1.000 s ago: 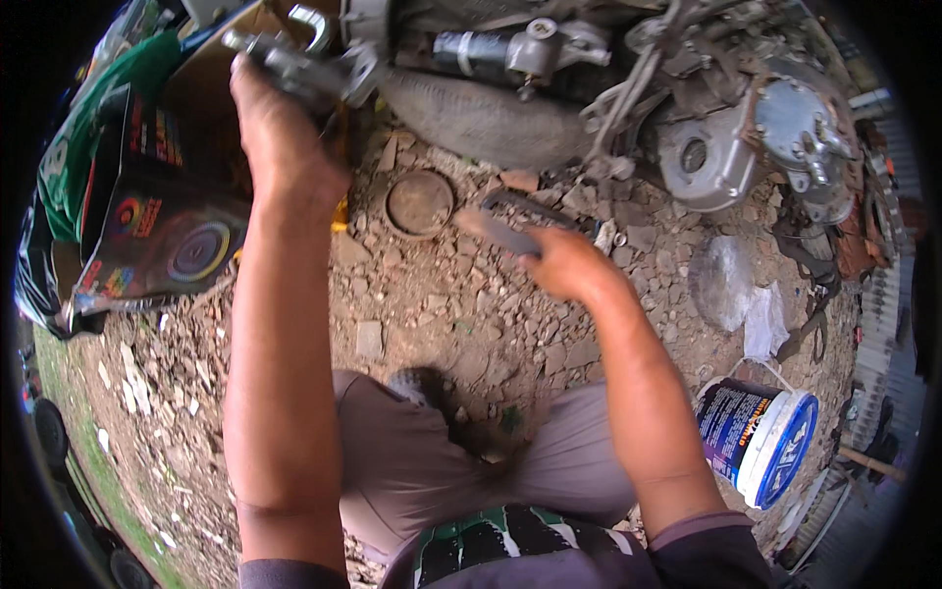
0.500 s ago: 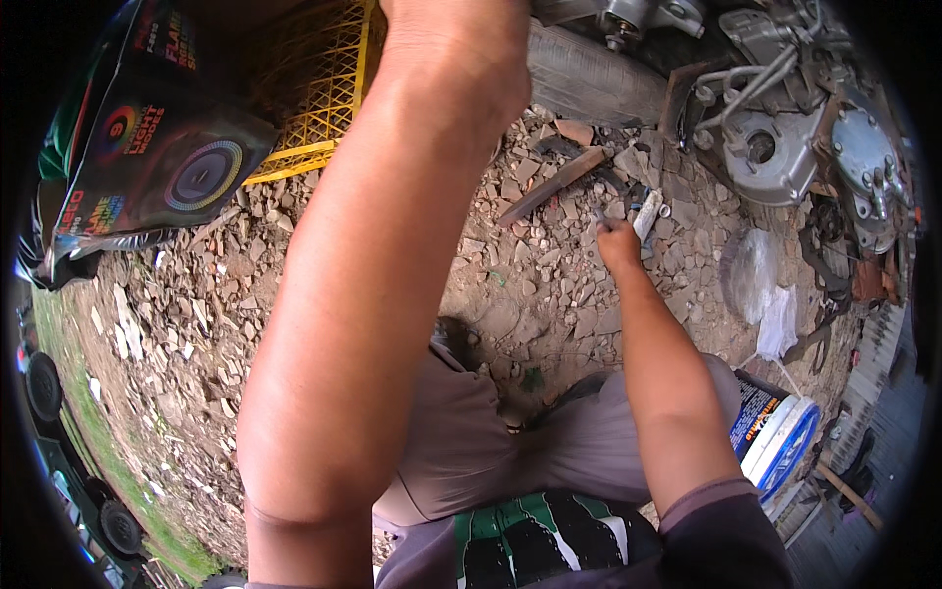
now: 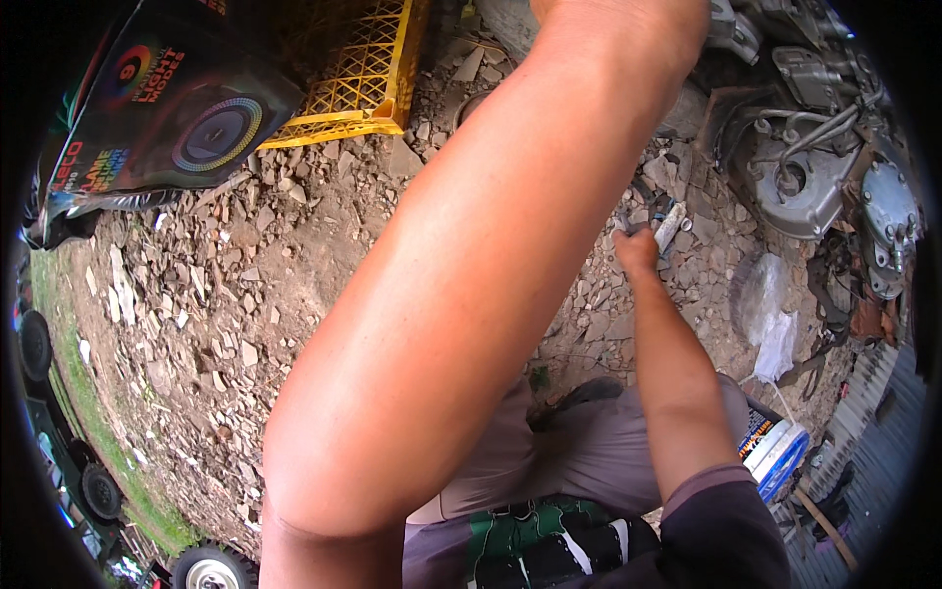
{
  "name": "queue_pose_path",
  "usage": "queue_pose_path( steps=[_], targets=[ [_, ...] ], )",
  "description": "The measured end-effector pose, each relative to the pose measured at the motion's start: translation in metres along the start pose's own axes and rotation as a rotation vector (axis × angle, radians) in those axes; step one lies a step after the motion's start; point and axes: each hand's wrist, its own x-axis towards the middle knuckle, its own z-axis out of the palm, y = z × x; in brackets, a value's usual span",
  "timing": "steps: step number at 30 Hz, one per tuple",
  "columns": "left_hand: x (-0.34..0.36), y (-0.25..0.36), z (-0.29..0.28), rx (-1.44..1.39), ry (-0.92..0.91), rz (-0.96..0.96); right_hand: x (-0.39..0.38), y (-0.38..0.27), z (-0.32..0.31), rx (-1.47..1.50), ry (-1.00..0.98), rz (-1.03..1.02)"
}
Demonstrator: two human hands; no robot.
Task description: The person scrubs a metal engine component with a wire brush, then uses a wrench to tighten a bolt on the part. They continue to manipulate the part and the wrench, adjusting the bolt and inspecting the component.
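Stony ground (image 3: 191,265) spread out around me, with a strip of grass (image 3: 103,432) and some dark wheels (image 3: 100,491) down at the left edge. Across the middle ran my left forearm (image 3: 442,275), slanting up and to the right; the left hand lay beyond the upper edge, so I cannot tell whether its fingers were spread or pressed together. Well below that wrist, my right hand (image 3: 640,251) was low over the rubble, fingers bunched and pointing away from me. Something small and dark showed at their tips, but I cannot tell whether I was pinching it or it lay behind them. Just to the right of that hand, on the stones, was a whitish tube-shaped piece (image 3: 670,226). Farther right sat a grey metal housing (image 3: 810,211) and a round metal cover (image 3: 888,211); nearer me were a white cloth (image 3: 775,348) and a tipped bucket (image 3: 780,456) with a blue lid. Up on the left, a black box (image 3: 221,133) stood beside a yellow crate (image 3: 394,98).
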Motion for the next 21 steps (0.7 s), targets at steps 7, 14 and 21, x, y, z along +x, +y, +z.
queue_pose_path(
  steps=[7, 14, 21],
  targets=[
    [0.002, 0.000, -0.001, -0.030, -0.028, -0.047, -0.021, 0.033, -0.007, -0.056, -0.011, -0.184],
    [0.002, 0.000, -0.003, -0.031, -0.048, -0.087, -0.062, 0.016, 0.008, -0.362, -0.007, -0.277],
    [0.005, -0.002, -0.007, -0.044, -0.085, -0.144, -0.054, 0.021, 0.020, -0.435, -0.028, -0.236]
  ],
)
